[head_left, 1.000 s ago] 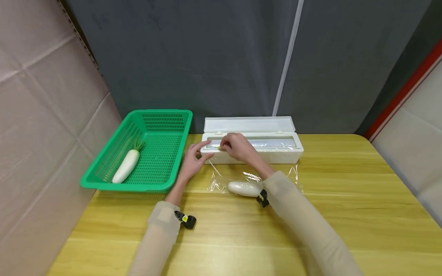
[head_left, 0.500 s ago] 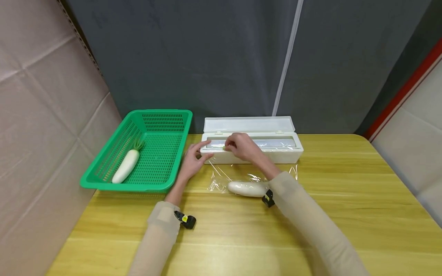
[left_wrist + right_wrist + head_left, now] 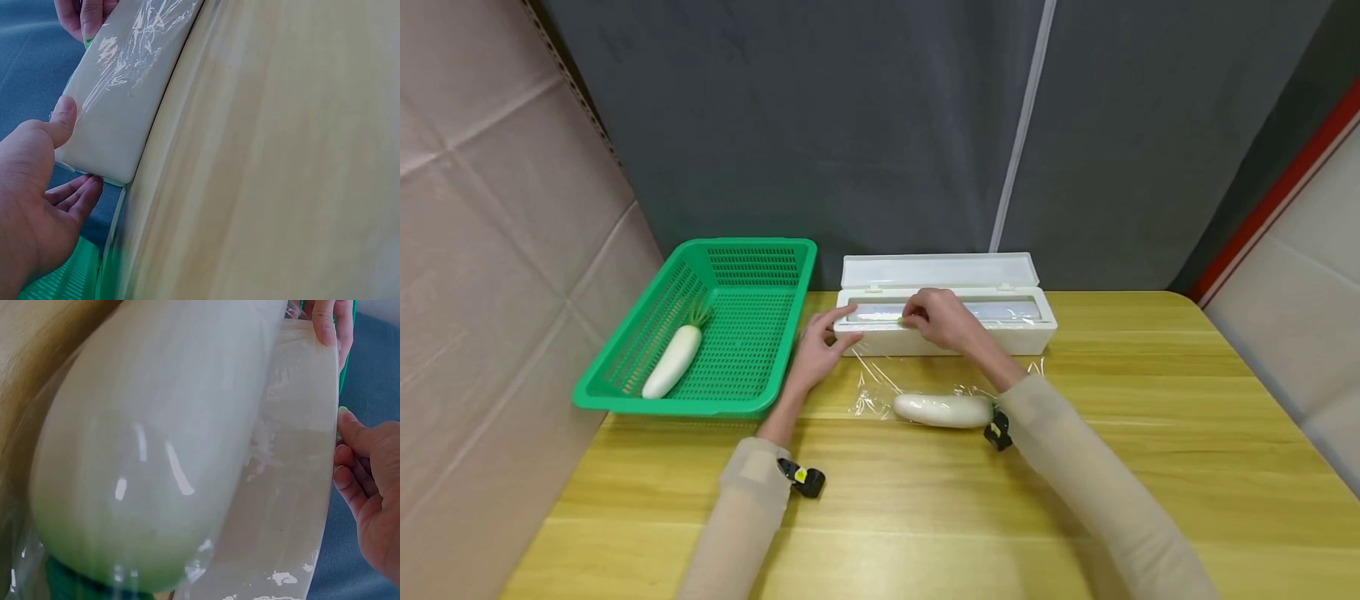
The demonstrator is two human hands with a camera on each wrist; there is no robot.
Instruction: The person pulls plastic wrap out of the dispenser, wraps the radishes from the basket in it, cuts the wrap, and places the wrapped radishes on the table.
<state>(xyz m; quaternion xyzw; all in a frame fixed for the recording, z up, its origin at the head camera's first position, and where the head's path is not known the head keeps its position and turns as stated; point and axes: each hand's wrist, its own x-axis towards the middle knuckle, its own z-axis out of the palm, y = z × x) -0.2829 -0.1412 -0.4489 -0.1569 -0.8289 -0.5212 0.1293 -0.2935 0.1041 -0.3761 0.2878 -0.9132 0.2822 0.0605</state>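
A white cling film dispenser [image 3: 970, 340] stands at the back of the table with its lid [image 3: 940, 271] raised. My left hand [image 3: 816, 354] grips its left end, thumb on the front and fingers round the end in the left wrist view. Between thumb and fingertips, my right hand [image 3: 943, 321] pinches the small green slide cutter [image 3: 901, 321] on the front top edge. Clear film [image 3: 872, 400] hangs from that edge onto the table, over a white radish [image 3: 940, 410]. The radish's greenish top [image 3: 119, 544] shows through the film in the right wrist view.
To the left a green plastic basket [image 3: 685, 407] holds another white radish [image 3: 673, 362] with short green stems. A dark grey panel [image 3: 820, 150] rises behind the wooden table [image 3: 880, 517]. Pale walls stand at both sides.
My right hand has slid rightward along the dispenser's edge with the green slide cutter, baring more of the radish. My left hand stays at the dispenser's left end.
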